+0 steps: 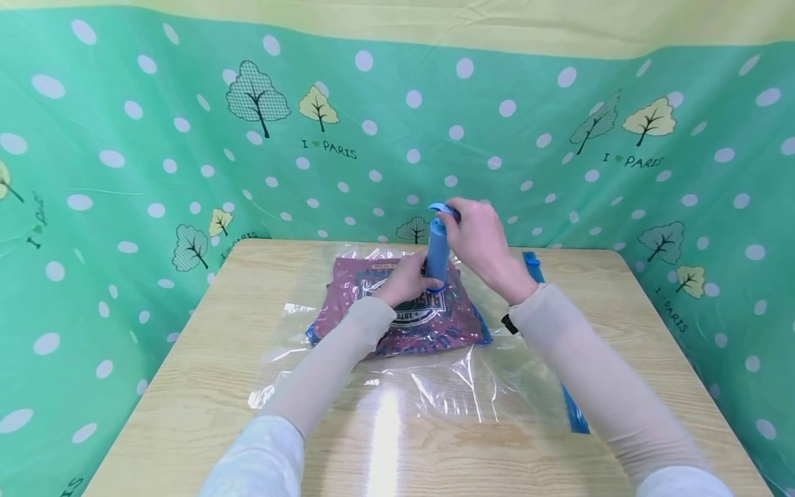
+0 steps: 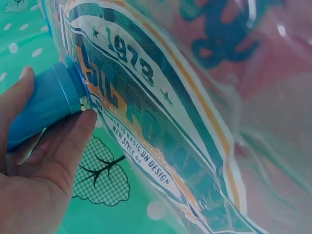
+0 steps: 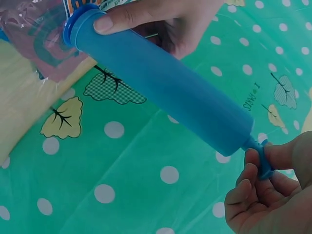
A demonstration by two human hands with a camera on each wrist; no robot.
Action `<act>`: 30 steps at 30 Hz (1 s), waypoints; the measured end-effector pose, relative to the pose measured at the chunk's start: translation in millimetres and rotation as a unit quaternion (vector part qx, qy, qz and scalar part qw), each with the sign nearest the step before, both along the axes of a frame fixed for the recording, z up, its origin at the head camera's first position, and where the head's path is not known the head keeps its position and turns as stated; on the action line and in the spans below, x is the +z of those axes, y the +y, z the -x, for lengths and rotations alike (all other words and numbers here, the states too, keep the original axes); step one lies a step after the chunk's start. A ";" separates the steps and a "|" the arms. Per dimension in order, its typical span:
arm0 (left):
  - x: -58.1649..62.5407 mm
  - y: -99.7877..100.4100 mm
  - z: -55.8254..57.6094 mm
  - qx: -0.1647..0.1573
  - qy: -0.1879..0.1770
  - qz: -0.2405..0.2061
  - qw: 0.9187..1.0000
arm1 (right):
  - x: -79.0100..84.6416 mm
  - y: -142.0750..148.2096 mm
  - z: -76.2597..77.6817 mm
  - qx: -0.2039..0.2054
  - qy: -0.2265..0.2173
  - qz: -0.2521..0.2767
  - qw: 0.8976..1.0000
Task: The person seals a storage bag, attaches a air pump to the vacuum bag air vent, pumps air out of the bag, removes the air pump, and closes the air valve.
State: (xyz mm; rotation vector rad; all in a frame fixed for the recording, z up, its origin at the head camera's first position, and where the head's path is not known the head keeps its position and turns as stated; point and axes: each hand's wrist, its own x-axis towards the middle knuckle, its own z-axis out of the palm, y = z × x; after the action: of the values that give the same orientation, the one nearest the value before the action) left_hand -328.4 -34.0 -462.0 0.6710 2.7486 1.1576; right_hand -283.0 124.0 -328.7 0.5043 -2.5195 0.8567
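Note:
A blue hand pump (image 1: 437, 255) stands nearly upright on a clear plastic storage bag (image 1: 447, 386). My left hand (image 1: 406, 279) grips the lower end of its barrel, thumb on one side and fingers on the other, as the left wrist view also shows. With my right hand (image 1: 481, 235) I hold the pump's small handle (image 3: 265, 163) at the top. In the right wrist view only a short piece of rod shows between barrel and handle. Inside the bag lies a folded dark pink garment (image 1: 348, 297) with a printed "1973" emblem (image 2: 129, 53). The pump's foot meets the bag beside this print.
The bag's blue zip strip (image 1: 576, 411) runs along its right edge, partly behind my right forearm, with a blue slider near the far end. Beneath everything is a light wooden table (image 1: 205, 359). A green dotted curtain (image 1: 385, 131) rises behind and at both sides.

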 end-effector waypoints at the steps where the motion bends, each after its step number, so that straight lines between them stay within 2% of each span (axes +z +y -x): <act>1: 0.8 -0.1 -0.6 0.000 0.000 -0.001 1.000 | -1.0 -0.1 0.0 -0.001 -0.004 0.001 1.000; 9: 1.7 -0.5 -3.0 0.001 0.007 -0.013 1.000 | -8.2 1.8 -0.1 0.011 -0.018 0.040 0.999; 16: -1.5 -1.6 -4.7 0.017 0.002 -0.032 0.999 | -31.6 2.8 1.9 -0.004 -0.059 0.083 0.995; 22: -2.7 -1.0 -2.1 0.010 0.022 -0.036 0.999 | -46.5 -1.9 8.0 -0.016 -0.050 0.121 0.991; 30: -2.9 -4.0 -3.7 0.001 0.015 -0.036 0.999 | -52.7 -4.1 7.4 -0.021 -0.058 0.150 0.987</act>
State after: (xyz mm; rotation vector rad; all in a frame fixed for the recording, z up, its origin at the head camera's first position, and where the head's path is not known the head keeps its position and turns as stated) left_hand -324.7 -38.0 -465.0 0.6983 2.7439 1.2616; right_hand -290.4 119.9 -381.4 0.3095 -2.4308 1.2559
